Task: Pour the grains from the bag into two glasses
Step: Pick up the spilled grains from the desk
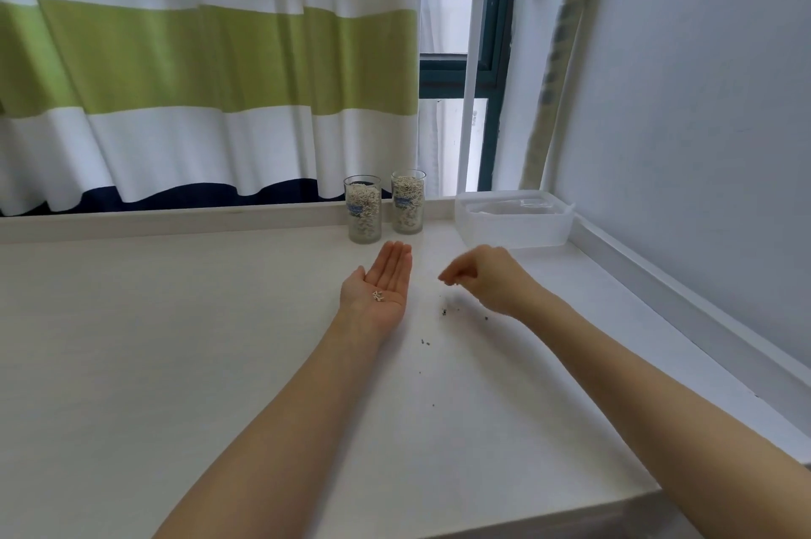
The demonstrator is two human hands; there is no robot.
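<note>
Two clear glasses stand side by side at the back of the white table, the left glass (363,208) and the right glass (408,201), both nearly full of pale grains. My left hand (381,287) lies palm up in front of them, fingers straight, with a few grains (378,296) on the palm. To its right, my right hand (476,277) hovers just above the table with its fingertips pinched together; something tiny may sit between them, but it is too small to tell. Loose grains and dark specks (444,312) are scattered on the table below it. No bag shows clearly.
A translucent plastic tub (513,227) sits in the back right corner against the wall. The table (175,341) has a raised lip along the back and right side. A striped curtain and a window are behind it.
</note>
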